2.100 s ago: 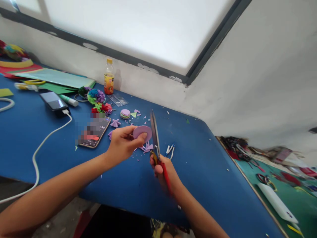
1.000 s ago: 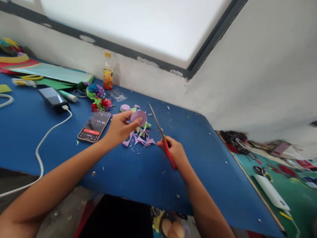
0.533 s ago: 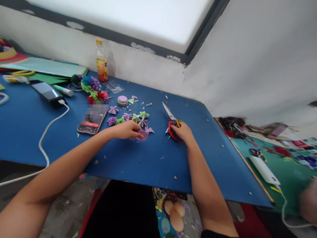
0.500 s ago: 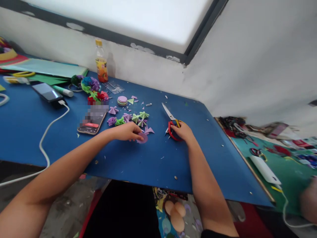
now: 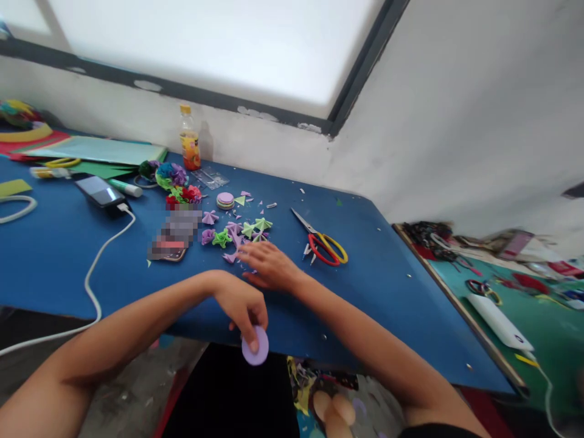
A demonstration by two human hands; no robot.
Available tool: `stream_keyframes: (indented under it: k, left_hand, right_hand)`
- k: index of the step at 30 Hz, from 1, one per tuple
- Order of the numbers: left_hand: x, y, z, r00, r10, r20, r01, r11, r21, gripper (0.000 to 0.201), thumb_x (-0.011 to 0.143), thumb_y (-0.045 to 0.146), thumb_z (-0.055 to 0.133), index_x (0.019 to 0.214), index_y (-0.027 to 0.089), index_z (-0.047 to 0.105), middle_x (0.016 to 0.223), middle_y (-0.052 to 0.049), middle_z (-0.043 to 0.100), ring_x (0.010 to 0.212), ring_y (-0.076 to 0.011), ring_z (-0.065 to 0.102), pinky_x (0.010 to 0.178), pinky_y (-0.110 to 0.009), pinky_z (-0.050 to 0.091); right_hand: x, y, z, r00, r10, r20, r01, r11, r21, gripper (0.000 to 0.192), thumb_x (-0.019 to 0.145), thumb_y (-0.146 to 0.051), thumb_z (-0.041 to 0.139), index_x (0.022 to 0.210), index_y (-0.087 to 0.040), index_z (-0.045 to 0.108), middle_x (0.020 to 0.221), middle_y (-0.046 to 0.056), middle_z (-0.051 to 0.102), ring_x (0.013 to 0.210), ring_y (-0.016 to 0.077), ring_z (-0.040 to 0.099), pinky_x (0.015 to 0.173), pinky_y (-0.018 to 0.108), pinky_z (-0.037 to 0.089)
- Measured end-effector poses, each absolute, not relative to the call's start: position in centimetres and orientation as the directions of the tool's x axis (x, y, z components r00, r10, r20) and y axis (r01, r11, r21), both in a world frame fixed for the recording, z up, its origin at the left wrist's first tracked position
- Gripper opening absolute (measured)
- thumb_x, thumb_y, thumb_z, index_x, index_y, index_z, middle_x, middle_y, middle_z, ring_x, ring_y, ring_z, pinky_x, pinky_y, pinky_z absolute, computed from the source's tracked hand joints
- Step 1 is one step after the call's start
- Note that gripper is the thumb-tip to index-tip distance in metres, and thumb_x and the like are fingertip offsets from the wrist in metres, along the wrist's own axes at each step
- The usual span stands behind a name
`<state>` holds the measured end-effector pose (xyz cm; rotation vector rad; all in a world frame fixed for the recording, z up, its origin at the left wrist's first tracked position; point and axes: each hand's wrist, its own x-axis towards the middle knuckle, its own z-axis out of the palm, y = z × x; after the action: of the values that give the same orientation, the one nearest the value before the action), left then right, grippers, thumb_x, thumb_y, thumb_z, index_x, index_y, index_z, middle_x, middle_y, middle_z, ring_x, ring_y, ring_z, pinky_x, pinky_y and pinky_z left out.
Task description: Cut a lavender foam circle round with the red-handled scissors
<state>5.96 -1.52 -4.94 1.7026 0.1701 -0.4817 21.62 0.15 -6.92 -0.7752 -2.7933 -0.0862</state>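
Between the thumb and fingers of my left hand (image 5: 244, 307) is a purple paper disc (image 5: 256, 348), held at the table's front edge. My right hand (image 5: 270, 266) lies low over the blue table with its fingers stretched out, beside purple paper scraps (image 5: 231, 257). Scissors (image 5: 322, 240) with one red and one yellow handle rest just right of that hand, blades slightly apart. Folded green paper pieces (image 5: 249, 229) and a bright green flower shape (image 5: 222, 238) lie beyond my hands. A small stack of round discs (image 5: 225, 200) sits farther back.
A phone (image 5: 176, 234) lies left of the paper pieces; another phone (image 5: 98, 190) has a white cable (image 5: 97, 267) running to the front edge. At the wall stands a juice bottle (image 5: 189, 141). Coloured sheets (image 5: 91, 151) are at the back left. A green table (image 5: 545, 337) adjoins on the right.
My right hand has let go of the scissors and moved left to the paper scraps. My left hand has drawn the purple disc toward me to the table's edge.
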Motion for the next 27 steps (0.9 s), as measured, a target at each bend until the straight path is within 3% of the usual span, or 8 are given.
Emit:
stream_keyframes:
  k: [2,3,8,13,18,23,27]
  left_hand:
    - [6.5,-2.0,-5.4,0.878,-0.218,-0.426,0.403,-0.145,0.904,0.04,0.059,0.049,0.077,0.074,0.014,0.067,0.062,0.001,0.06,0.056,-0.0122,0.051,0.048,-0.021,0.044]
    - [6.6,-2.1,-5.6,0.874,-0.219,-0.434,0.413,-0.137,0.901,0.041,0.056,0.049,0.079,0.073,0.014,0.067,0.062,0.001,0.06,0.058,-0.0126,0.052,0.048,-0.021,0.044]
    - [6.9,-1.7,-6.6,0.862,-0.199,-0.465,0.456,-0.093,0.885,0.034,0.057,0.041,0.08,0.073,0.015,0.066,0.065,0.001,0.062,0.064,-0.0129,0.056,0.052,-0.02,0.045]
    - [6.9,-1.6,-6.6,0.859,-0.192,-0.474,0.465,-0.091,0.88,0.028,0.059,0.035,0.078,0.073,0.015,0.065,0.065,0.002,0.061,0.063,-0.0116,0.055,0.052,-0.019,0.046]
    - [6.9,-1.4,-6.6,0.861,-0.196,-0.47,0.46,-0.095,0.883,0.039,0.048,0.04,0.084,0.071,0.015,0.066,0.065,0.002,0.061,0.065,-0.0123,0.056,0.055,-0.019,0.047]
    - [7.1,-1.1,-6.9,0.869,-0.189,-0.458,0.449,-0.087,0.889,0.04,0.046,0.042,0.085,0.069,0.015,0.066,0.065,0.001,0.062,0.064,-0.0132,0.057,0.053,-0.021,0.047]
    - [7.2,-0.9,-7.3,0.885,-0.211,-0.414,0.405,-0.088,0.91,0.04,0.046,0.043,0.085,0.069,0.016,0.067,0.066,0.0,0.062,0.062,-0.0129,0.057,0.053,-0.022,0.047]
  right_hand:
    - [19.5,0.1,-7.6,-0.907,0.381,0.179,0.392,0.92,0.029,0.037,0.094,-0.03,0.038,0.126,-0.016,0.052,0.133,0.009,0.055,0.127,0.0204,0.044,0.107,0.039,0.031]
    - [18.7,0.3,-7.9,-0.904,0.387,0.18,0.398,0.917,0.032,0.037,0.095,-0.028,0.038,0.126,-0.015,0.052,0.134,0.009,0.054,0.128,0.0206,0.043,0.108,0.039,0.03]
    - [16.8,1.8,-8.8,-0.638,0.718,0.278,0.718,0.685,-0.121,0.064,0.084,-0.042,0.053,0.134,-0.004,0.041,0.139,0.02,0.046,0.129,0.0287,0.041,0.106,0.043,0.035]
    - [16.6,2.1,-9.5,-0.561,0.788,0.253,0.753,0.613,-0.241,0.053,0.086,-0.034,0.05,0.131,-0.007,0.044,0.131,0.018,0.053,0.124,0.0262,0.047,0.104,0.043,0.038]
    - [19.0,0.5,-8.9,-0.601,0.767,0.226,0.73,0.642,-0.236,0.036,0.084,-0.026,0.05,0.116,-0.011,0.058,0.127,0.015,0.057,0.12,0.0255,0.05,0.101,0.043,0.04]
    - [24.5,-3.1,-7.8,-0.573,0.804,0.16,0.784,0.594,-0.178,0.038,0.085,-0.025,0.046,0.119,-0.013,0.057,0.129,0.016,0.056,0.121,0.0263,0.051,0.1,0.047,0.041]
    - [27.0,-5.7,-7.3,-0.472,0.866,0.167,0.863,0.493,-0.114,0.042,0.085,-0.036,0.049,0.122,-0.016,0.055,0.129,0.017,0.056,0.121,0.0285,0.051,0.102,0.054,0.037]
